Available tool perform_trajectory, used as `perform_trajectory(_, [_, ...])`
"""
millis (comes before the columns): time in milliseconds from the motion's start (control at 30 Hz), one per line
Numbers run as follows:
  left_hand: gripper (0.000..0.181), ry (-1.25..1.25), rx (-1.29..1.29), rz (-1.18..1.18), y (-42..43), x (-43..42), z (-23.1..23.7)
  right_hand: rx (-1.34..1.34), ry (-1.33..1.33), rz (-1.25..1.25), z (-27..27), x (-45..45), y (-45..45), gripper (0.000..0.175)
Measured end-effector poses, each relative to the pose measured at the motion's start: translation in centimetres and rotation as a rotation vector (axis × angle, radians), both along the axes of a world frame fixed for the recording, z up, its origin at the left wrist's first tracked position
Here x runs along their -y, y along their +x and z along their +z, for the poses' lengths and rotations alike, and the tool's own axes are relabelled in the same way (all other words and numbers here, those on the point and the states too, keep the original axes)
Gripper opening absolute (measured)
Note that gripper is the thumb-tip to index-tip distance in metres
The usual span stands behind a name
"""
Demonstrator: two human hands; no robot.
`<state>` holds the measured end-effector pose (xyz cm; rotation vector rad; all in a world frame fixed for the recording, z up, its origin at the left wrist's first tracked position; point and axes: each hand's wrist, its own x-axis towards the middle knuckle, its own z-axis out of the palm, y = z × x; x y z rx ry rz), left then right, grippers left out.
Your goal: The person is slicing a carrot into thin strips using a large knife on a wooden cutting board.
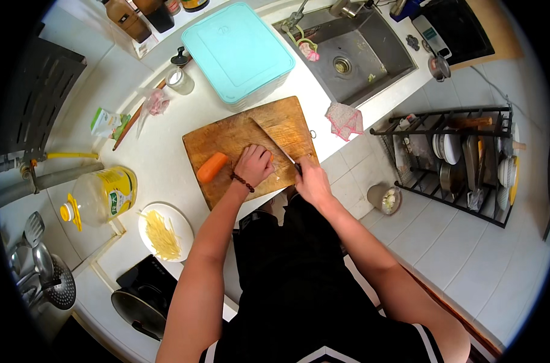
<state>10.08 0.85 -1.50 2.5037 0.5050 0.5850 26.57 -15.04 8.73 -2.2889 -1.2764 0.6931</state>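
Note:
A worn wooden cutting board (238, 125) lies before me on the white counter. My right hand (313, 181) grips the dark handle of a kitchen knife (275, 140), whose blade points away across the board with its thin edge-on side towards me. Curled fingers of my left hand (253, 164) press on the board, left of the blade. A bit of orange carrot (271, 157) peeks out beside them; most of this piece is hidden under the hand. Left of that hand rests a larger peeled carrot piece (212, 167), cut flat at one end.
A white plate of pale cut strips (187, 227) sits at the left, near an oil bottle (104, 195) and a pan (139, 311). Beyond the board stand a turquoise-lidded box (238, 50) and a steel sink (361, 50). A cloth (345, 120) hangs at the counter edge; a rack (451, 208) stands right.

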Motion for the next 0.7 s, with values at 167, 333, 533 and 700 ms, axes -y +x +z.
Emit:
perform_trajectory(167, [0.021, -0.007, 0.021, 0.012, 0.1, 0.2, 0.1, -0.125, -0.191, -0.005, -0.1, -1.3, -2.5, 0.047])
perform_trajectory(333, [0.019, 0.008, 0.023, 0.024, 0.0, 0.2, -0.3, -0.123, -0.164, 0.012, -0.9, -0.9, -3.9, 0.049])
perform_trajectory(533, [0.024, -0.017, 0.009, -0.006, -0.1, 0.1, -0.5, -0.136, -0.176, -0.004, -0.8, -0.3, -4.7, 0.051])
perform_trajectory(700, [0.026, -0.016, 0.007, -0.014, 0.0, 0.1, -0.7, -0.16, -0.182, 0.006, 1.1, 0.5, -4.3, 0.051])
